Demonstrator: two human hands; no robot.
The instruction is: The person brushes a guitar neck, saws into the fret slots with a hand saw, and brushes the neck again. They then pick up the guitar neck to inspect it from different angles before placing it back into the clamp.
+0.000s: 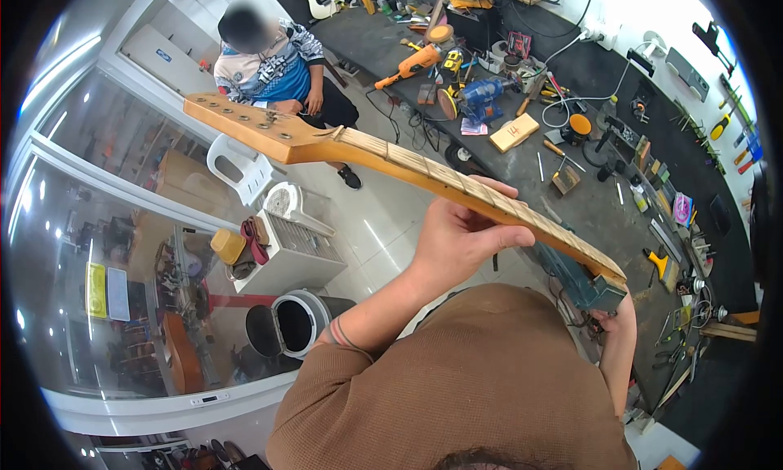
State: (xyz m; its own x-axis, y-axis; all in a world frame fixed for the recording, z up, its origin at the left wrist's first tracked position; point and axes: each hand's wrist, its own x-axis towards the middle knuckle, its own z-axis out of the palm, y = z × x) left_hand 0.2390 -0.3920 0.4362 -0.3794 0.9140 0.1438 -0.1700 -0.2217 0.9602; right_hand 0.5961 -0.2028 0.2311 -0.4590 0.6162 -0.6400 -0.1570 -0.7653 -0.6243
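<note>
A wooden guitar neck [424, 165] runs slantwise across the view, its headstock [245, 126] with several tuner posts at the upper left. My left hand [465, 237] is closed around the neck, thumb along the near edge and fingers behind the fretboard. At the lower right, the neck's heel end meets a dark green metal block [599, 294] that looks like part of a vise. My right hand [617, 313] is beside that block with its fingers curled under it; the block hides most of what they hold.
A workbench [563, 194] carries an orange power tool [412, 64], a blue bench grinder [481, 99], a wooden block marked 14 [514, 133] and several hand tools. Another person [273, 66] sits beyond the headstock. A white chair [241, 170] and an open bin [300, 319] stand left.
</note>
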